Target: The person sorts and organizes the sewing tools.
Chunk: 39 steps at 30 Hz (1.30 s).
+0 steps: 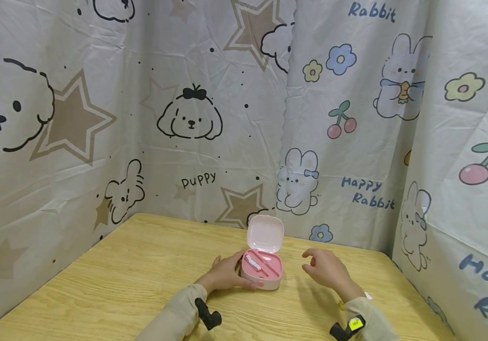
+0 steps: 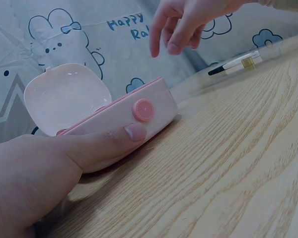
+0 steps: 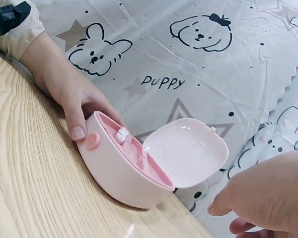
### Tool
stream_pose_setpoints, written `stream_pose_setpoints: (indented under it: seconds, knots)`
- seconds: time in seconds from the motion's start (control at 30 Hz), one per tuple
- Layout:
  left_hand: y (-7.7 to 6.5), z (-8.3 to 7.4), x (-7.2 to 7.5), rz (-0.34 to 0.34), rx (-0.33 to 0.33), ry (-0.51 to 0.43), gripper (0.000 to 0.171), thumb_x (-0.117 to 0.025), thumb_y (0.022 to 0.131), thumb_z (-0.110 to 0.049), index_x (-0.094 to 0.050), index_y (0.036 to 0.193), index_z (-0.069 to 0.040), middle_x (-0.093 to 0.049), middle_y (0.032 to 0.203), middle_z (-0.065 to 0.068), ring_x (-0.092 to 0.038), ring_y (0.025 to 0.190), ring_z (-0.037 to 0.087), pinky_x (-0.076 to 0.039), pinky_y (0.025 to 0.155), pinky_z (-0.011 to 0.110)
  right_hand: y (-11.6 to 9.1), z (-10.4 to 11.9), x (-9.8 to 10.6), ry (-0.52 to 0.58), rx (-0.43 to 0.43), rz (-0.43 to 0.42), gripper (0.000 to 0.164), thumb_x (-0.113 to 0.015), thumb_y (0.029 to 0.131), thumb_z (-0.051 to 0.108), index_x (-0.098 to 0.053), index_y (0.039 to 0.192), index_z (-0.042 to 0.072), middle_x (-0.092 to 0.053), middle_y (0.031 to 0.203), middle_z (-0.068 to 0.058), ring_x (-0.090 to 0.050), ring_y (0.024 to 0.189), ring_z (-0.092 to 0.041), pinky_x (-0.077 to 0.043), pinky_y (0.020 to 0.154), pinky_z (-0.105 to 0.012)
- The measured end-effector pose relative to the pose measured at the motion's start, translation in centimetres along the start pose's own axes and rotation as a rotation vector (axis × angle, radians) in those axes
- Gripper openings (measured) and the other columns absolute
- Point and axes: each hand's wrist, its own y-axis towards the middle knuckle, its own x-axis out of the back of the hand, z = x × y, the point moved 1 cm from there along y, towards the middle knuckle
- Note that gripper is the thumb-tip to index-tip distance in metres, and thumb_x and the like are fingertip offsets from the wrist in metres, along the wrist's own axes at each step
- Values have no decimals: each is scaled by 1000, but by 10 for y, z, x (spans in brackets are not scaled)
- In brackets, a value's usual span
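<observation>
A small pale pink case [image 1: 262, 282] stands on the table with its lid [image 1: 265, 234] raised at the back. Inside, a darker pink tray has long slots, and a small white item [image 1: 252, 262] with coloured marks lies at its left. My left hand [image 1: 227, 273] grips the case from the left side. Its thumb lies along the front, just below a round pink button [image 2: 143, 110], while the other fingers are partly hidden behind the case. To the right of the case, my right hand [image 1: 328, 271] hovers above the table with fingers loosely bent, nothing visible in it.
A slim white pen-like object [image 2: 236, 63] with a black tip and yellow band lies on the table beyond the case; its kind is unclear. Printed curtains [image 1: 193, 156] stand around the wooden table [image 1: 158, 255] at the back and both sides.
</observation>
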Motion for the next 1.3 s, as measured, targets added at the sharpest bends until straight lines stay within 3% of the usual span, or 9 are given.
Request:
stream_pose_setpoints:
  seconds: [0.53,0.73,1.07,1.3]
  knots:
    - [3,1,1,2,3,24,115,-89,72,-62,-35,162,-17,-46,158,4,-41,145,31,-3,115,73,-30,-46,14,-40,-73,72,32,-77,90,18,-73,119,5,-60,84,-1,-54,73,-18,-47,60,-38]
    - [1,0,0,-1,-9,37,115,-88,72,-64,-35,162,-16,-47,158,7,-42,143,35,-4,114,75,-40,-53,15,-57,-72,99,32,-79,89,19,-74,117,7,-63,87,-2,-57,75,-18,-50,62,-41]
    - [3,2,-1,6,17,28,114,-89,71,-62,-35,162,-20,-46,158,3,-41,144,30,-3,116,72,-59,-63,14,-95,-73,170,28,-80,89,23,-75,114,10,-65,89,-1,-60,78,-19,-53,63,-45]
    - [1,1,0,7,18,26,113,-89,72,-61,-36,162,-19,-47,158,3,-41,144,30,-3,116,72,-69,-67,8,-83,-90,197,31,-81,84,21,-75,113,14,-62,85,3,-55,71,-16,-50,61,-41]
